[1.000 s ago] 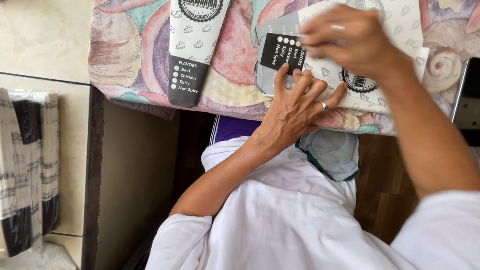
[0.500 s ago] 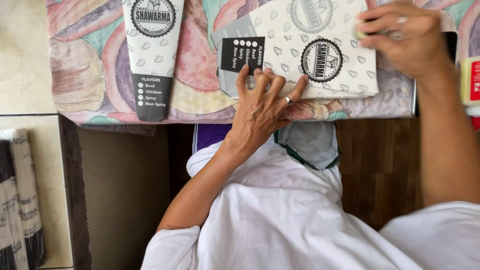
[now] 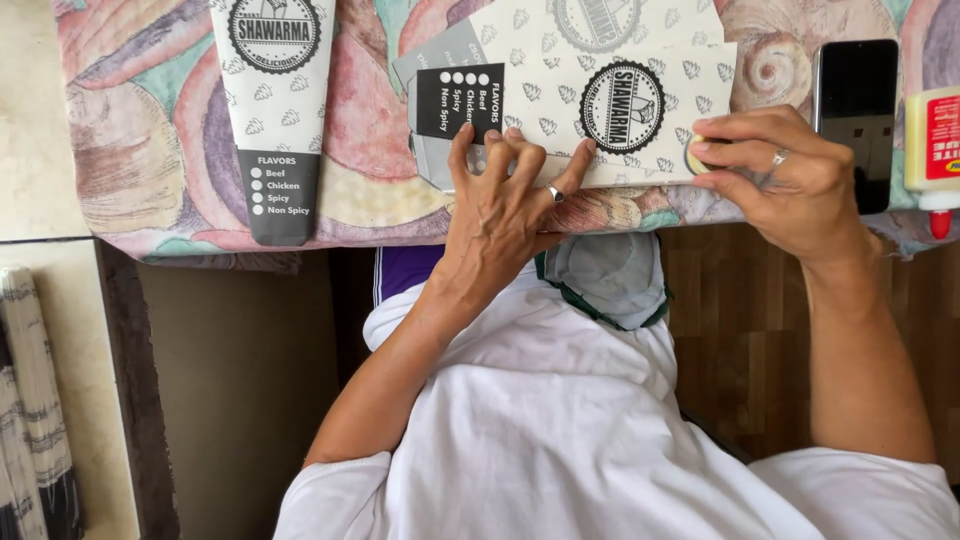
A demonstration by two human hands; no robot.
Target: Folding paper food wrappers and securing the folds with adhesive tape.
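A flat white paper carton blank (image 3: 620,60) with a leaf print, round black seals and a black panel lies on the patterned tablecloth (image 3: 150,130). My left hand (image 3: 500,200) rests on its near edge, with spread fingertips pressing it down beside the black panel. At the blank's right edge, my right hand (image 3: 790,180) pinches a small pale yellow object (image 3: 692,155) between thumb and fingers. I cannot tell what that object is. Both hands wear a ring.
A folded tapered paper sleeve (image 3: 275,100) of the same print lies to the left. A dark phone (image 3: 853,110) and a glue bottle with a red tip (image 3: 935,145) lie at the right. Below the table edge are my white shirt, a wooden floor and a striped cloth (image 3: 35,400).
My right hand has come down from the blank's far part to its right edge. My left hand has stayed pressed on the near edge. The view has shifted.
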